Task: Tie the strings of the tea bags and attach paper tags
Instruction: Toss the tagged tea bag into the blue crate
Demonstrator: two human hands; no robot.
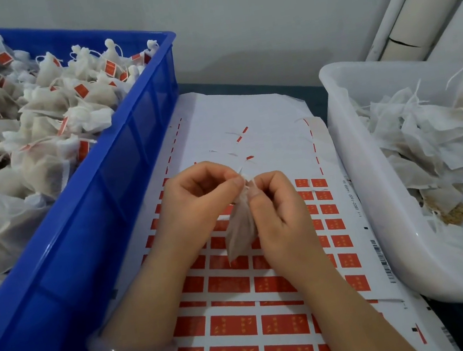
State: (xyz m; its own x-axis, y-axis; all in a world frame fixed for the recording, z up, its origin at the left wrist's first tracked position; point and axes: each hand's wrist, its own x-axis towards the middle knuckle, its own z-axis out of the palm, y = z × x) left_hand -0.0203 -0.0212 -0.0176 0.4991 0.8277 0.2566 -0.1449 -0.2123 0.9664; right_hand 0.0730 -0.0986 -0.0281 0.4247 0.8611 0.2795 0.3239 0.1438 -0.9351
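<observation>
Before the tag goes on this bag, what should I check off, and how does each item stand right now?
1. Grip on the bag: left hand and right hand both pinch the neck of the tea bag, which hangs between them: ok.
2. Knot tied at the neck: fingers cover it: cannot tell.
3. Tag on this bag: none visible: not ok.
4. Tag supply: the tag sheet under the hands shows many red tags: ok.
5. Place for the finished bag: the blue crate of tagged bags sits beside the left hand, open on top: ok.
6. Next bags: the white tub on the right holds untagged bags: ok.
</observation>
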